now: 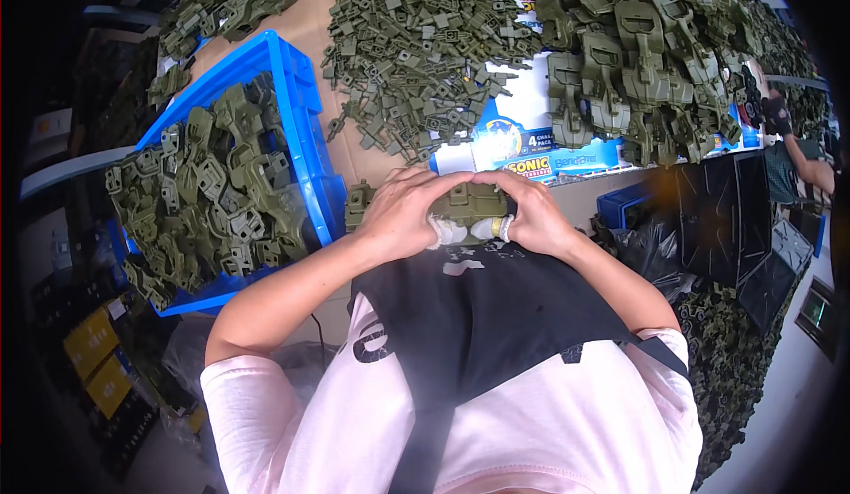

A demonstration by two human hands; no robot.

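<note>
Close in front of my body, an olive-green moulded plastic part (467, 202) is held between my two hands. My left hand (401, 211) curls around its left side, and my right hand (537, 214) grips the right side. The index fingertips meet above the part, nearly touching. White wrappings cover both thumbs, which press against the near edge. My fingers hide much of the part, so its full shape does not show.
A blue crate (312, 140) full of larger green parts stands at left. Small green pieces (425, 51) are heaped at the back centre, bigger ones (651, 51) at the back right, over printed cardboard (575, 158). Another person's arm (811, 168) shows at far right.
</note>
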